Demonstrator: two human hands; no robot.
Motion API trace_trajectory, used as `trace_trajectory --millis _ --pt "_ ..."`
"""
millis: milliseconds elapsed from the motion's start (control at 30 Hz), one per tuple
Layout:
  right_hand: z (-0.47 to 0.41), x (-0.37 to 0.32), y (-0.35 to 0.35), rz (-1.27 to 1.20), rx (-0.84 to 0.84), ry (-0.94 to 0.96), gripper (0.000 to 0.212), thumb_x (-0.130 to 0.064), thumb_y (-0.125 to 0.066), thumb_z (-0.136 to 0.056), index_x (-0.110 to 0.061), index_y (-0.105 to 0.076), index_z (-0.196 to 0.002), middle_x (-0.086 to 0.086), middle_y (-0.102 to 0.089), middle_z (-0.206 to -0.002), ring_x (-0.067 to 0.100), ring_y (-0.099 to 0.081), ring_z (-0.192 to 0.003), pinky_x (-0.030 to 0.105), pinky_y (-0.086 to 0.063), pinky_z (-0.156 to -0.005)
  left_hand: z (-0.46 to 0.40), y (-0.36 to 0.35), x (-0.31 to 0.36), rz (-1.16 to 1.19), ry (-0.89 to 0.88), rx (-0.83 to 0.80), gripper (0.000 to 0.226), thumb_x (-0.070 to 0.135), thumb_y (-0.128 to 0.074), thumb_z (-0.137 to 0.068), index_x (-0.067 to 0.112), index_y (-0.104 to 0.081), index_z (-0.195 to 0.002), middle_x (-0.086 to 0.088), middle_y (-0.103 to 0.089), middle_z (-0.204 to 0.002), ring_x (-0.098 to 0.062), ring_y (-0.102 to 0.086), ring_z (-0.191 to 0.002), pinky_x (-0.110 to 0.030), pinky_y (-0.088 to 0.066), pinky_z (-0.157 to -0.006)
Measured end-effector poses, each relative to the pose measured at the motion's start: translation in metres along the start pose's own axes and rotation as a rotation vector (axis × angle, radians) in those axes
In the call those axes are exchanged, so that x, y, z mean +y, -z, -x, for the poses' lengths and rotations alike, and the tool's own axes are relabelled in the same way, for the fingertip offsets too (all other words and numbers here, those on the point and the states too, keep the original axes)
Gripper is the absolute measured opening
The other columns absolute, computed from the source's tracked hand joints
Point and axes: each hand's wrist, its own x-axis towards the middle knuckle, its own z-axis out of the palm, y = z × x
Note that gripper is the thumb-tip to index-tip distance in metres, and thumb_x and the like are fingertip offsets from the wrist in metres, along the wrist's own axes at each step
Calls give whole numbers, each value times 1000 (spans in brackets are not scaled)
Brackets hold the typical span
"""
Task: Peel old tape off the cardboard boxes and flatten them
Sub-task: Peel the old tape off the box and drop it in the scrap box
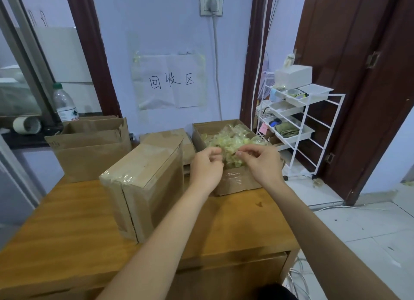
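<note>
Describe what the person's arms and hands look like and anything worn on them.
Both arms are bare as far as the view shows: no sleeves, no gloves. The left hand and the right hand show no rings, watch or bracelets. The fingers are uncovered, with short nails. No marks or bandages are visible.

On the wall ahead of you a creased white paper sheet (169, 81) is taped up, and on it three handwritten black characters read 回收区. The plastic bottle (65, 102) at your far left carries a label (67, 114) with print on it, but that print is too small and blurred for you to make out. The pink note (264, 128) on the white rack (300, 120) at your right shows marks you cannot read either
</note>
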Motion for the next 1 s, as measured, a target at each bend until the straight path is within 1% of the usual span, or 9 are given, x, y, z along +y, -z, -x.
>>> trace_trajectory --millis 67,167,333,433,567,633,733,867,1000 --pt "-9 11 -8 108 -53 13 7 -20 -83 -86 -24 -83 -93 -17 -76 -85 -4 -66 -79 15 -50 -75 -4 3 -4 -7 -2 12 24 16 -52 -106 31 -68 -116 7 -70 -115 -14 -68 -107 -31 -54 -93" --pt "-10 19 -18 189 -142 16 17 -15 -79 -90 -18 -82 -107 -7 -79 -101 8 -71 -96 29 -57 -90 1 15 -3 41 -26 11 21 31 -47 -110 39 -66 -108 14 -69 -108 -11 -68 -101 -40 -56 -98" --pt "2 11 -20 95 -76 -3 19 -15 -72 -95 -19 -81 -111 -10 -78 -105 5 -70 -102 38 -58 -98 22 37 -1 117 -80 54 29 36 -41 -112 36 -69 -106 10 -71 -108 -11 -69 -97 -43 -55 -101" --pt "15 -4 -22 60 -36 17 19 -18 -71 -96 -22 -81 -110 -15 -77 -103 2 -69 -101 37 -58 -96 42 50 6 83 -183 32 29 38 -42 -111 31 -70 -117 15 -71 -109 -3 -67 -101 -43 -54 -101" --pt "40 -37 -30 -24 -85 110 20 -15 -69 -98 -22 -80 -113 -20 -74 -104 -4 -66 -99 22 -54 -91 87 84 18 68 -406 -20 24 31 -54 -108 29 -66 -128 15 -68 -121 -4 -63 -119 -25 -52 -101" --pt "53 -54 -35 -64 -128 157 20 -13 -69 -98 -21 -79 -114 -17 -75 -105 -3 -67 -98 17 -52 -86 104 108 15 20 -543 58 25 22 -57 -105 23 -67 -129 10 -68 -124 -12 -62 -123 -25 -51 -100" --pt "71 -81 -46 -102 -207 238 24 -12 -67 -99 -20 -77 -119 -15 -74 -109 3 -67 -103 21 -53 -87 113 146 -5 -102 -645 244 23 14 -59 -103 15 -70 -123 6 -67 -122 -21 -62 -121 -34 -52 -99" --pt "98 -117 -68 -103 -284 330 25 -21 -66 -101 -26 -74 -124 -21 -66 -125 3 -57 -123 20 -47 -99 114 188 -46 -200 -547 451 29 20 -63 -100 16 -67 -128 3 -61 -128 -17 -57 -127 -41 -49 -107" --pt "115 -140 -95 39 -374 447 38 -34 -64 -100 -28 -64 -138 -14 -50 -151 3 -37 -144 34 -30 -121 111 200 -78 -198 -403 477 40 26 -67 -102 25 -58 -141 9 -53 -138 -12 -50 -135 -45 -44 -113"
